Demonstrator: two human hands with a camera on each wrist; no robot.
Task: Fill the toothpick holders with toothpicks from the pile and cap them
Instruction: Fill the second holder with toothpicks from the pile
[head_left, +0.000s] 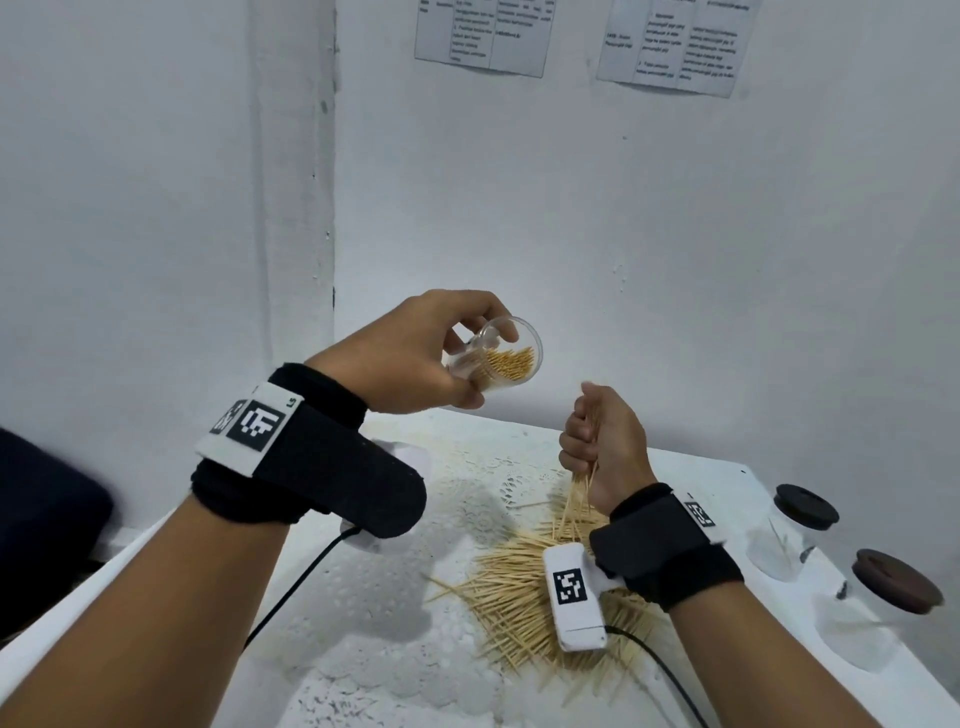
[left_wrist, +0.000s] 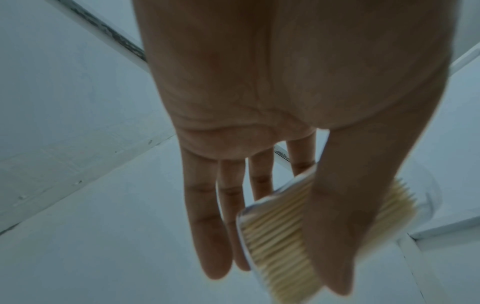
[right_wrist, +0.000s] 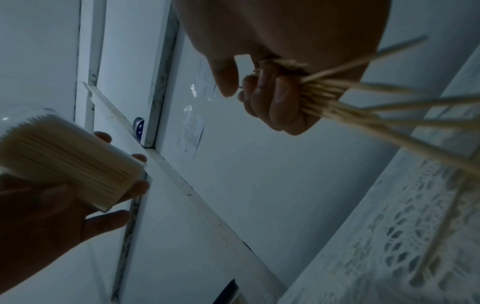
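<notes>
- Left hand (head_left: 410, 358) is raised above the table (head_left: 395, 644). Thumb and fingers are curled round a clear toothpick holder (head_left: 501, 364), w/ no cap on it. The holder is tilted, its mouth facing toward the right hand.
- The holder looks already quite packed: in the left wrist view the sticks inside lie tight side by side, up to near the rim.
- Right hand (head_left: 602, 441) is just right of the holder and lower, apart from it. Its fingers are clenched on a small bundle of toothpicks (head_left: 582, 493). The loose ends fan out below the fist, toward the pile (head_left: 524, 597) on the lace cloth (head_left: 467, 499).
- Step in hand, as I judge: filling the 1st holder, w/ one more bundle on the way to it.
- Next move calls for: bring the bundle tips level w/ the mouth, line them parallel to the sticks inside, then slide in. The fanned ends may catch on the rim, so the bundle probably needs squeezing together first.
- Far right: two other holders (head_left: 789, 535) stand on the table w/ dark caps (head_left: 805, 506) on, and look nearly empty. They still need filling, so approx. most of the task is left.
</notes>
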